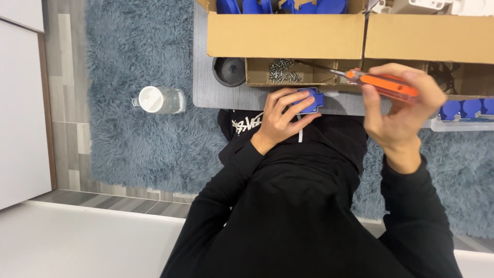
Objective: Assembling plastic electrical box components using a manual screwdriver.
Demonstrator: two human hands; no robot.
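under the left hand, a blue square-edged plastic part

Shaggy blue-grey rug, grey plank floor, possibly white cabinet

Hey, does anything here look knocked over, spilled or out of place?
One thing: a clear plastic bottle with a white cap lies on its side on the shaggy blue rug, away from the table. No spill shows. Otherwise the left hand holds a blue part, the right hand an orange screwdriver, and the screws sit inside their small box.
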